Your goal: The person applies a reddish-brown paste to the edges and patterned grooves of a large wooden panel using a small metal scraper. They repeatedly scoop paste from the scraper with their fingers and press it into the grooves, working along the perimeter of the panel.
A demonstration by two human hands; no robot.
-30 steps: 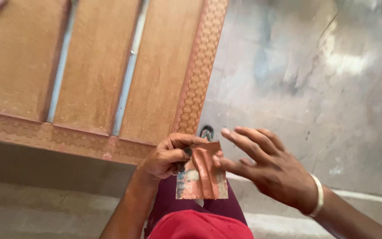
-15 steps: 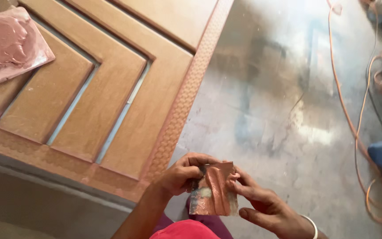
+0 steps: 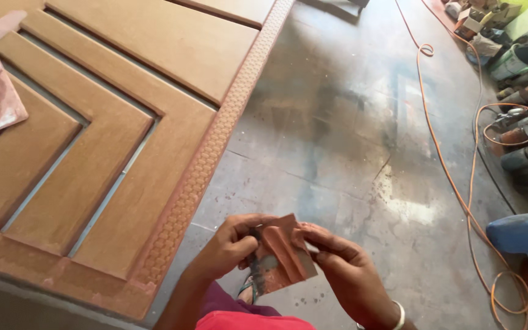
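Both hands pinch a small folded sheet of reddish sandpaper (image 3: 282, 253) low in the near middle, above the concrete floor (image 3: 349, 140). The left hand (image 3: 227, 244) grips its left edge, the right hand (image 3: 343, 275) its right. A carved wooden door panel (image 3: 123, 122) lies to the left.

Two hands (image 3: 233, 244), one reddish-brown sheet (image 3: 285, 256), one wooden door panel (image 3: 123, 122), one orange cable (image 3: 459, 183), several cans (image 3: 520, 156) far right.

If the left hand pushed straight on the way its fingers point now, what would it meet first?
The left hand points right, into the folded reddish-brown sheet it already grips; directly behind that is the right hand. Depth looks close.
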